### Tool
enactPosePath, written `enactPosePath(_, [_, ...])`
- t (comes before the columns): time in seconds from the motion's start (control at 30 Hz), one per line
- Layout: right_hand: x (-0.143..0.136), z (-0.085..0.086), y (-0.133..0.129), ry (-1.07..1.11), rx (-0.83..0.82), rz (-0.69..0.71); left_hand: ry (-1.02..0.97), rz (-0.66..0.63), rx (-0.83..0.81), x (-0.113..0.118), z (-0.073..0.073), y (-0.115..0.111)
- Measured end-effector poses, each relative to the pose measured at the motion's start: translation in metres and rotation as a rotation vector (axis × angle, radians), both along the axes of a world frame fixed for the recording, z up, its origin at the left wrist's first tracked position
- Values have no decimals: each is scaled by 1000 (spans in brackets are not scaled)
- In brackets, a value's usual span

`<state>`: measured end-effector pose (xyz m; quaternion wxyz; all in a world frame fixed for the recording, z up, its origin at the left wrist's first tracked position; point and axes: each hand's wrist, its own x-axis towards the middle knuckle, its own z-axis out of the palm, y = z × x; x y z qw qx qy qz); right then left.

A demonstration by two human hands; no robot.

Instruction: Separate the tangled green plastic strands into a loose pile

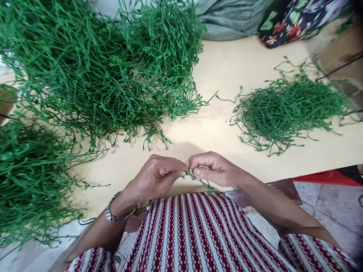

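Just above my lap, at the table's near edge, my two hands meet with fingertips almost touching. My left hand, with a watch on its wrist, pinches one end of a thin green stem with small knobbed tips, which looks artificial. My right hand pinches the same stem between thumb and forefinger, and part of it hangs below that hand. The fingers hide the exact point where it is held. Past my left hand spreads a big heap of similar green stems. A smaller pile lies beyond my right hand.
Another green heap lies at the left, close to my left forearm. The pale table carries the piles. Grey-green cloth and dark floral fabric sit along the back. A cardboard box stands at the right edge.
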<state>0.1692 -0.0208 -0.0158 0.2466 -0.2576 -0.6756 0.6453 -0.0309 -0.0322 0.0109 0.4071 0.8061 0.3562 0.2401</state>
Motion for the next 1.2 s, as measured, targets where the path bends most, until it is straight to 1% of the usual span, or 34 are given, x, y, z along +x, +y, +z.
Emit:
enactPosePath(0.03, [0, -2, 0, 8, -35, -50, -2, 21, 1, 0, -1, 0])
enactPosePath(0.1, [-2, -6, -2, -5, -54, -159, 4, 53, 17, 0, -3, 1])
enactPosePath(0.17, [-6, -9, -6, -24, -64, -212, 12, 68, 45, 1, -4, 1])
enactPosePath(0.33, [-19, -14, -16, 22, -225, -241, 52, 148, 183, 9, -4, -2])
enactPosePath(0.5, [-24, -21, -20, 120, -246, -274, 151, 209, 318, 15, -6, -5])
enactPosePath(0.57, [-24, -22, -20, 127, -207, -282, 208, 225, 403, 16, -7, -6])
enactPosePath(0.63, [-23, -21, -20, 82, -102, -304, 247, 234, 487, 17, -8, -6])
enactPosePath(0.7, [-23, -19, -19, -11, 54, -323, 290, 232, 555, 17, -9, -5])
enactPosePath(0.77, [-20, -16, -17, -118, 243, -326, 343, 207, 575, 17, -9, -5])
enactPosePath(0.83, [-16, -14, -15, -251, 461, -297, 392, 156, 530, 15, -6, -4])
enactPosePath(0.87, [-12, -12, -13, -315, 562, -260, 410, 123, 488, 14, -4, -4])
enactPosePath(0.93, [-5, -10, -10, -395, 690, -134, 403, 21, 380, 10, 0, -3])
enactPosePath(0.97, [-3, -8, -8, -384, 709, -51, 371, -44, 309, 8, 1, -2])
enactPosePath(1.03, [0, -6, -6, -262, 677, 125, 256, -154, 146, 6, 3, -1])
enactPosePath(1.07, [0, -6, -5, -181, 649, 184, 187, -180, 63, 5, 3, 0])
enactPosePath(1.1, [0, -5, -5, -115, 617, 210, 120, -176, -17, 4, 2, 1])
enactPosePath(1.13, [1, -4, -4, -73, 589, 196, 55, -142, -90, 4, 1, 2])
enactPosePath(1.17, [3, -2, -3, -67, 565, 142, -4, -85, -156, 4, 1, 3])
enactPosePath(1.2, [8, 1, -1, -96, 548, 51, -59, -12, -210, 4, 0, 4])
